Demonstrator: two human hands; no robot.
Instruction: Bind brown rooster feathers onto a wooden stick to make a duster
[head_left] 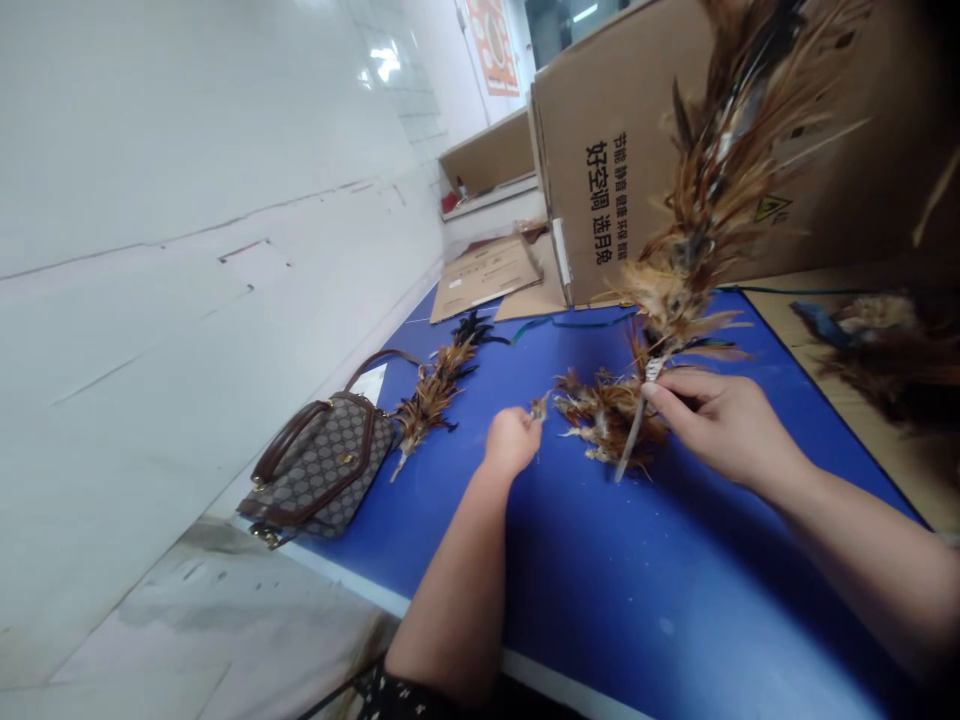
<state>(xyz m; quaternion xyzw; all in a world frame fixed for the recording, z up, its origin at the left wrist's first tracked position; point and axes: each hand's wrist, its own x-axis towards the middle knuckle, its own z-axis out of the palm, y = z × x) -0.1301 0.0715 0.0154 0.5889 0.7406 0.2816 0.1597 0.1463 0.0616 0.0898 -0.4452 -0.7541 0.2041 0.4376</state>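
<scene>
My right hand point(712, 420) pinches the pale thin stick of a feather duster point(697, 220), just under its lowest feathers. The duster stands upright, brown and black feathers spreading toward the top edge of the view. Over the blue table my left hand point(514, 440) is closed on a small brown feather point(538, 408), whose tip pokes out past the fingers. Between the two hands lies a pile of loose brown feathers point(607, 415), partly behind the stick. Another feathered bundle point(439, 390) rests farther left, its narrow end toward me.
A patterned handbag point(330, 465) sits at the table's left edge against the white wall. Behind stands a large cardboard box point(600, 110), with flat cardboard point(484, 275) beside it. More dark feathers point(877, 360) lie at far right. A teal ribbon point(585, 322) crosses the blue table point(600, 590).
</scene>
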